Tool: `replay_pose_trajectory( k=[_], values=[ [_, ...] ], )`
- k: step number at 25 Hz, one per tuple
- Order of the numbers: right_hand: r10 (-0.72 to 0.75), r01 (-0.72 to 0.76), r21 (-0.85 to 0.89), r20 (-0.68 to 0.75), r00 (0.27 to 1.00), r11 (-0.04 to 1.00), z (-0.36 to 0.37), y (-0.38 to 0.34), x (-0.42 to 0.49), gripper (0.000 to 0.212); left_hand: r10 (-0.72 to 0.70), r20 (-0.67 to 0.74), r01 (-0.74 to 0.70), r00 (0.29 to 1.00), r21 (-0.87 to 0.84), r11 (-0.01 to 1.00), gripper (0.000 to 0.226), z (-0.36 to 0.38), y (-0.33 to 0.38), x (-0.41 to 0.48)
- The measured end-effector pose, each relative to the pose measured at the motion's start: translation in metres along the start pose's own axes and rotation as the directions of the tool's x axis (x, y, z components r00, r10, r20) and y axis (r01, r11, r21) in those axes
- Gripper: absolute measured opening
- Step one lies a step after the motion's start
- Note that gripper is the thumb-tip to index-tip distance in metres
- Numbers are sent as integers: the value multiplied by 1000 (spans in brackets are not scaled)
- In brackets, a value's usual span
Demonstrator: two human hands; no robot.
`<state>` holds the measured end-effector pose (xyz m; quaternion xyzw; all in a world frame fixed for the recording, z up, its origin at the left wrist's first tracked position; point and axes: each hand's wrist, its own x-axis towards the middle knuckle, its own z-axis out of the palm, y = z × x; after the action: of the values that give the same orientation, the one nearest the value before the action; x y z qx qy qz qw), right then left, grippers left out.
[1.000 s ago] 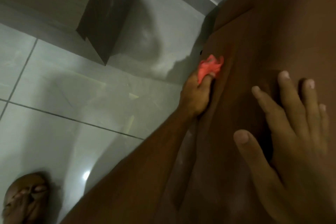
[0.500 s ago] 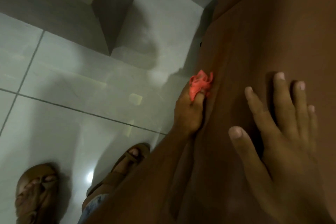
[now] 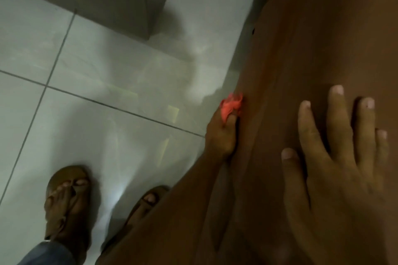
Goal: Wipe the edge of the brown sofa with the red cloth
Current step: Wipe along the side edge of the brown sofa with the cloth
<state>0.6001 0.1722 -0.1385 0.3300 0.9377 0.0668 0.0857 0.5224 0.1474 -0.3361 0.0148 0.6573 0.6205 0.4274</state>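
Observation:
The brown sofa fills the right side of the head view, its side edge running from the top down toward me. My left hand is closed around the bunched red cloth and holds it against that edge, about halfway down. The cloth sticks out above my fingers. My right hand lies flat on the sofa's top surface with its fingers spread and nothing in it.
Glossy grey floor tiles lie to the left of the sofa. A dark wall corner juts in at the top. My two sandalled feet stand on the tiles near the bottom left, close to the sofa.
My left hand has slid the red cloth down the sofa edge toward me. My feet have come into view at the bottom. My right hand stays flat on the sofa.

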Motion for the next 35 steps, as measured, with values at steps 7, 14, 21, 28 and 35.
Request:
replay_pose_trajectory(
  k=[7,14,21,28,35],
  values=[
    [-11,14,71,-36,999,997,-1,4,-2,66,129,92,-127,987,-26,992,51,7,25,-43],
    [-17,17,59,-6,1000,998,3,6,-4,68,124,25,-125,992,32,992,49,4,9,-34],
    [-19,15,138,24,1000,990,-3,3,-9,67,198,50,-200,979,54,978,53,0,-7,-73],
    [2,-7,110,51,999,994,-3,-7,-77,73,-63,2,63,998,-48,997,46,-24,-37,-121],
    [11,-13,52,46,999,999,4,-11,-94,73,-33,40,35,999,-53,998,46,-27,-55,-121]
  ],
)
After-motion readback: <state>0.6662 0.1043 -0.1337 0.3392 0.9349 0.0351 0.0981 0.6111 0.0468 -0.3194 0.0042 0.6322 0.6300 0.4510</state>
